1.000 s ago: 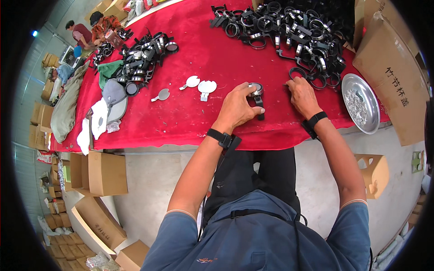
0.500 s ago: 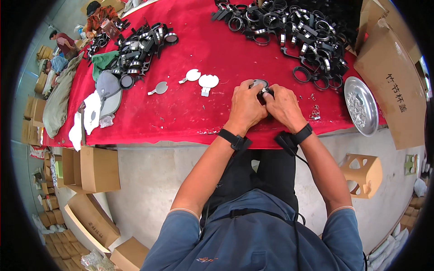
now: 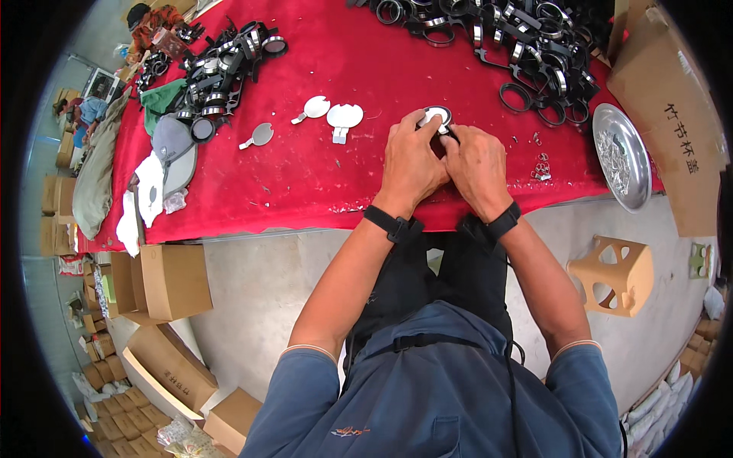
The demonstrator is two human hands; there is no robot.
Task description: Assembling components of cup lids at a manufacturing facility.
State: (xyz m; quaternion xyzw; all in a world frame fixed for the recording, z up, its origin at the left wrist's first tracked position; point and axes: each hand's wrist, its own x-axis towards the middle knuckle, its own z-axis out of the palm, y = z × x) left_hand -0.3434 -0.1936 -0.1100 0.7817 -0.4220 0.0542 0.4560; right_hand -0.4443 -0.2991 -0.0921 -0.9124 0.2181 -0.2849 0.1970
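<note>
Fingers (image 3: 418,122) of the left hand (image 3: 412,164) were curled around a small round black part with a white disc (image 3: 437,115) on top, thumb side pressing its rim. Right hand (image 3: 477,168) was closed against the same part from the other side, fingers bent, tips hidden behind the left hand, so exact grip there cannot be told. Both hands touched each other over the part, which sat just above the red table (image 3: 336,175), near its front edge.

Judged progress: one piece mid-assembly, disc seated or being seated on its ring; not clearly finished. Just left of the hands lay two loose white discs (image 3: 336,116) with tabs and a grey disc (image 3: 261,135), apparently not yet fitted. Just right of the hands, a small cluster of metal bits (image 3: 541,166), and further right a steel dish (image 3: 622,156) of small hardware beside a cardboard box (image 3: 676,130).

Farther from the hands, across the table, a big heap of black rings (image 3: 527,46) waited, seemingly unprocessed. Far left of the hands, a second heap (image 3: 221,69) of black ringed parts, possibly done ones; cannot tell. Most work looked left to do.
</note>
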